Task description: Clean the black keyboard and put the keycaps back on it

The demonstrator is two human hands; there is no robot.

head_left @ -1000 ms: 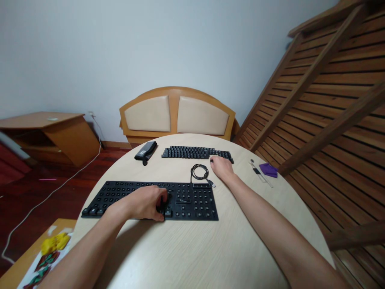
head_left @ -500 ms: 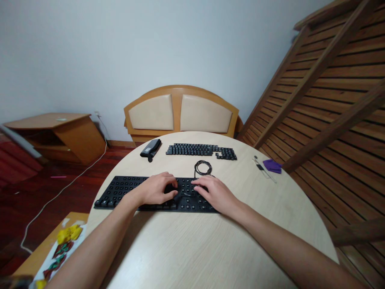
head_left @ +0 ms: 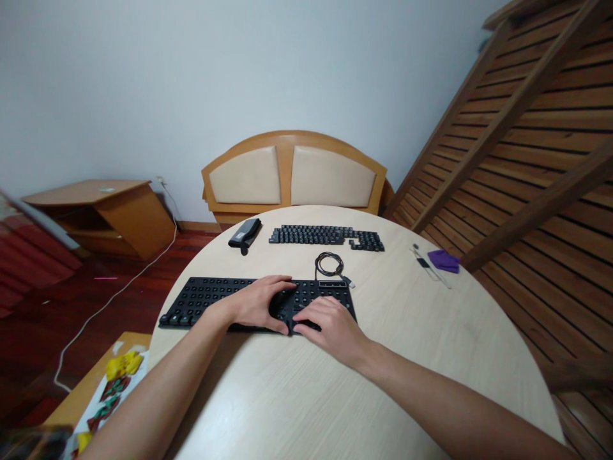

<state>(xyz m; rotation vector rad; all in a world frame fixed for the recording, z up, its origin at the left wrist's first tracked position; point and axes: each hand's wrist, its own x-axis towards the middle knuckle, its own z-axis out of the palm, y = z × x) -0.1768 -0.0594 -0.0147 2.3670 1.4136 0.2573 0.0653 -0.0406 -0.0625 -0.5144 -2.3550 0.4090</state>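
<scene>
A black keyboard base [head_left: 211, 300] with bare switch sockets lies across the round table [head_left: 431, 332]. My left hand [head_left: 261, 305] rests on its middle with the fingers curled down; what they press or hold is hidden. My right hand [head_left: 325, 326] is at the keyboard's front edge, just right of the left hand. Its fingertips are pinched together on a small black keycap [head_left: 306, 326] against the front row. The two hands almost touch.
Rows of loose black keycaps [head_left: 325, 236] lie at the table's far side, with a coiled cable [head_left: 329, 263] in front of them. There is a black pouch [head_left: 245, 232] at far left and a purple cloth [head_left: 444, 260] with a thin tool [head_left: 424, 263] at right. A padded chair [head_left: 292, 176] stands behind the table.
My right hand came back from the far keycap rows to the keyboard's front edge beside my left hand. The left hand stayed on the keyboard. The view shifted slightly left.
</scene>
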